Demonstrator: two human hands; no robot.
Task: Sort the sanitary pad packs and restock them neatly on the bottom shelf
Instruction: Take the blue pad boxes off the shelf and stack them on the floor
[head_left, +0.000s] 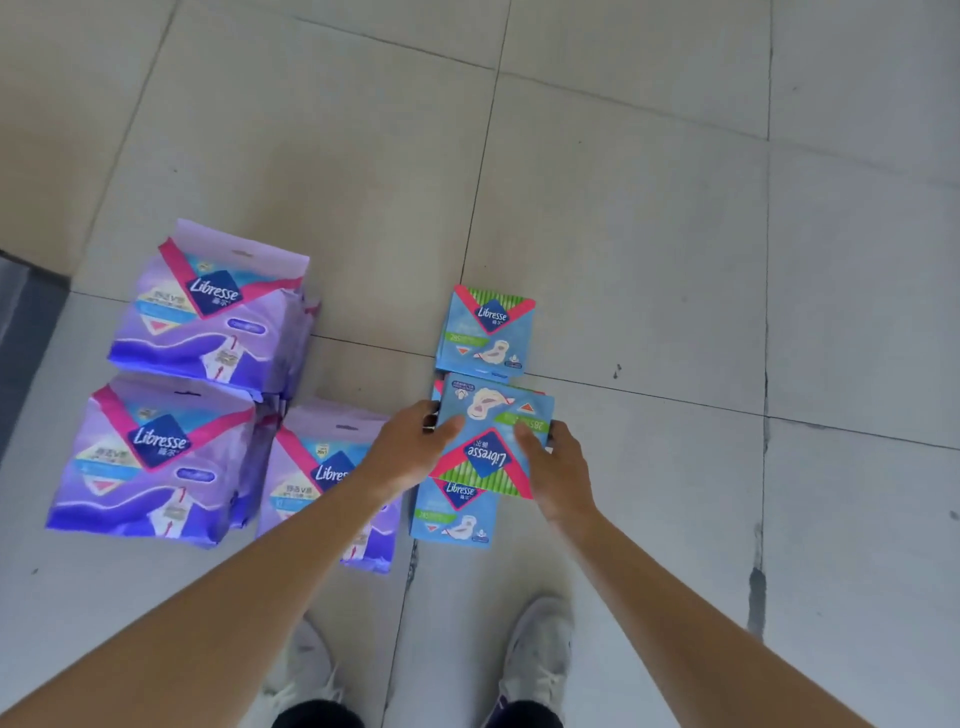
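A small blue Libresse pad pack (491, 436) is held upside down between my two hands, just above the floor. My left hand (410, 447) grips its left edge and my right hand (553, 467) grips its right edge. Beneath it lie more blue packs: one farther away (485, 332) and one nearer to me (454, 514). Three large purple Libresse packs lie to the left on the tiles: far (213, 312), near left (156, 457) and middle (317, 483), the last partly hidden by my left forearm.
The floor (675, 260) is pale tile with dark grout lines. A dark grey strip (26, 343) runs along the left edge. My two white shoes (535, 654) stand at the bottom centre. No shelf is in view.
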